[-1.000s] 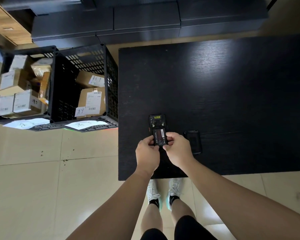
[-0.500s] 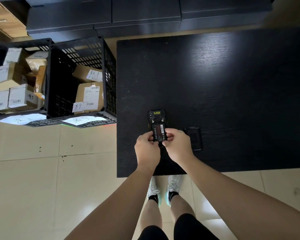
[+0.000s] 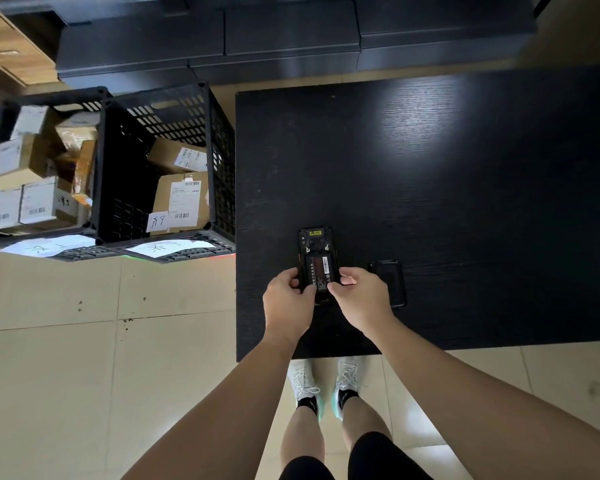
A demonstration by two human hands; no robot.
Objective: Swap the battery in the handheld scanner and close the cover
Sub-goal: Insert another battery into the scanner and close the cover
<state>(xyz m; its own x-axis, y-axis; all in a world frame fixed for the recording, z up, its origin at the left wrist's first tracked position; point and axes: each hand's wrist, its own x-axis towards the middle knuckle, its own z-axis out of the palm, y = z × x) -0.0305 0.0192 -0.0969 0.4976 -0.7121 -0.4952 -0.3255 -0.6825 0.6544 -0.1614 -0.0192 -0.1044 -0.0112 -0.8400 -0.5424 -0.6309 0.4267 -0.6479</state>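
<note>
The black handheld scanner [image 3: 315,239] lies face down near the front left of the black table [image 3: 430,174]. Its back is uncovered and a black battery [image 3: 320,271] with a white and red label sits in the bay. My left hand [image 3: 288,299] grips the scanner's left side, thumb on the battery's lower edge. My right hand [image 3: 359,297] holds the right side, thumb also pressing the battery's lower end. The black battery cover [image 3: 388,282] lies flat on the table just right of my right hand.
Two black plastic crates [image 3: 219,161] holding several cardboard parcels stand on the tiled floor left of the table, with paper sheets [image 3: 167,247] on their front rims. Dark cabinets [image 3: 291,39] run behind the table. My feet are under the table's front edge.
The battery has settled lower and flatter into the scanner's bay. Both thumbs have slid to its lower end; the hands otherwise stay in place.
</note>
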